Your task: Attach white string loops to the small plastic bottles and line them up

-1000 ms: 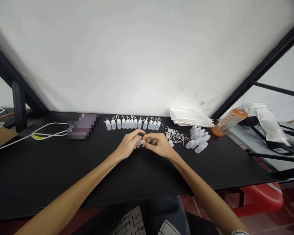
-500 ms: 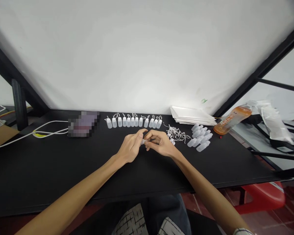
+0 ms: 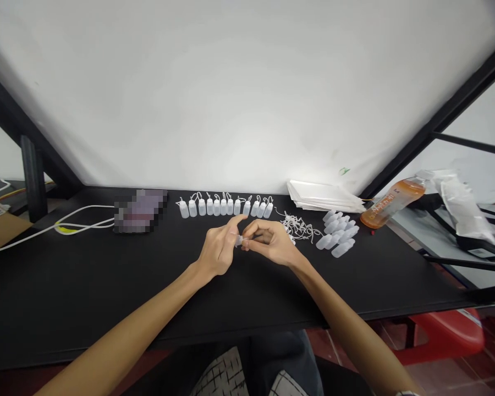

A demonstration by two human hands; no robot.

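Observation:
Above the middle of the black table, my left hand (image 3: 216,250) is closed around a small translucent bottle (image 3: 238,240), most of it hidden by the fingers. Its index finger sticks out past the bottle. My right hand (image 3: 274,243) meets it from the right, thumb and fingertips pinched at the bottle's neck end; whether a cap sits between them cannot be made out. Behind the hands stands a row of small white capped bottles (image 3: 216,207) with cord loops. To the right lie a tangle of white corded caps (image 3: 299,226) and several uncapped bottles (image 3: 324,242) on their sides.
A stack of white sheets (image 3: 324,197) rests against the wall. At the right edge, an orange drink bottle (image 3: 390,204) leans beside a plastic bag (image 3: 464,206). On the left are a blurred phone-like object (image 3: 140,210), a white cable (image 3: 86,208) and a cardboard box (image 3: 6,226).
My left index finger has straightened and points further up. The fingertips of my right hand have shifted slightly left at the bottle's neck. Both hands keep their hold.

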